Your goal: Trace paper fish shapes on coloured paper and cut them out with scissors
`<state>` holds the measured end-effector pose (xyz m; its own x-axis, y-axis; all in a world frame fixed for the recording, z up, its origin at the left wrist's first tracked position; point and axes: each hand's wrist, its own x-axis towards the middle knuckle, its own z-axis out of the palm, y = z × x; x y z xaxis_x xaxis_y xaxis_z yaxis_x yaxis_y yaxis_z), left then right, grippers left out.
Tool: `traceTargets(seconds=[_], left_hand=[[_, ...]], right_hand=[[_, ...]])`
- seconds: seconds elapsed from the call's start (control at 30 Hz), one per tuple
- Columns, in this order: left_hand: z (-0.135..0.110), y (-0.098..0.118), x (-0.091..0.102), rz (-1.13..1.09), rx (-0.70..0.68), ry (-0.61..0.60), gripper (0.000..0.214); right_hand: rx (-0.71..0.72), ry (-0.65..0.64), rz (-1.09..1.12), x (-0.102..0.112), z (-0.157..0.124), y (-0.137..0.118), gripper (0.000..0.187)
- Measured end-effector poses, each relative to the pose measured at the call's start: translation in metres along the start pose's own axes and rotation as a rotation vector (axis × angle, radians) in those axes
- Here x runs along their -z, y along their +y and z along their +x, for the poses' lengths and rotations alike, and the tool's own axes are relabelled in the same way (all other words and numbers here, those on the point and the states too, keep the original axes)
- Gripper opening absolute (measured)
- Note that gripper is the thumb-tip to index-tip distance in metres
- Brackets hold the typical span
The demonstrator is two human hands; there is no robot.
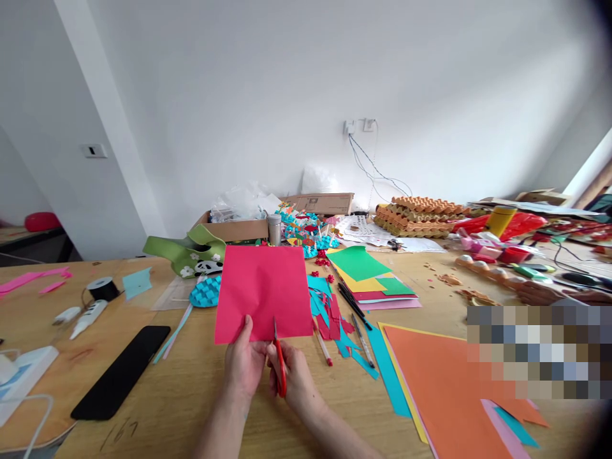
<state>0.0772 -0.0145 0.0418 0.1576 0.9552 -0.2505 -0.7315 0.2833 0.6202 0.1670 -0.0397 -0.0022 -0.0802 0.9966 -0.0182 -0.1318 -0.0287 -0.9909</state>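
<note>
Along the near edge of the wooden bench (pixel 191 408): one sheet of crimson paper (pixel 262 293), pinched at its lower edge by the left hand (pixel 245 363); red-handled scissors (pixel 280 373), gripped in the right hand (pixel 297 376), blades at that edge. Risk: slack tension buckles the paper, skewing the cut.

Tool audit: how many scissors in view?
1: red-handled scissors, in the right hand, blades at the red paper sheet. More could hide under the paper scraps.
</note>
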Motion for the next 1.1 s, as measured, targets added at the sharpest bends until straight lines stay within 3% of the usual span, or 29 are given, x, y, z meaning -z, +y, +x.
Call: traceTargets(seconds=[0.13, 0.3, 0.4, 0.47, 0.6, 0.8, 0.93, 1.1], left_hand=[[0.000, 0.009, -0.006, -0.056, -0.097, 0.040, 0.034], [0.002, 0.026, -0.004, -0.053, -0.143, 0.041, 0.036], [0.005, 0.036, 0.005, -0.029, -0.092, 0.058, 0.037], [0.007, 0.042, 0.011, -0.033, -0.106, 0.084, 0.036], [0.012, 0.050, 0.023, -0.045, -0.133, 0.085, 0.038], [0.014, 0.055, 0.030, -0.069, -0.103, 0.063, 0.039], [0.014, 0.056, 0.030, -0.092, -0.062, 0.073, 0.043], [0.015, 0.055, 0.033, -0.074, -0.046, 0.081, 0.043]], right_hand=[[-0.065, -0.229, -0.188, 0.018, -0.010, -0.025, 0.062], [-0.162, -0.601, -0.549, 0.065, -0.028, -0.089, 0.052], [-0.075, -0.697, -0.699, 0.094, -0.024, -0.121, 0.053], [-0.007, -0.753, -0.707, 0.107, -0.015, -0.130, 0.055], [0.014, -0.748, -0.694, 0.117, 0.001, -0.116, 0.059], [-0.068, -0.757, -0.837, 0.108, 0.007, -0.083, 0.054], [-0.008, -0.744, -0.929, 0.103, 0.008, -0.078, 0.047], [0.026, -0.728, -0.887, 0.104, 0.008, -0.077, 0.048]])
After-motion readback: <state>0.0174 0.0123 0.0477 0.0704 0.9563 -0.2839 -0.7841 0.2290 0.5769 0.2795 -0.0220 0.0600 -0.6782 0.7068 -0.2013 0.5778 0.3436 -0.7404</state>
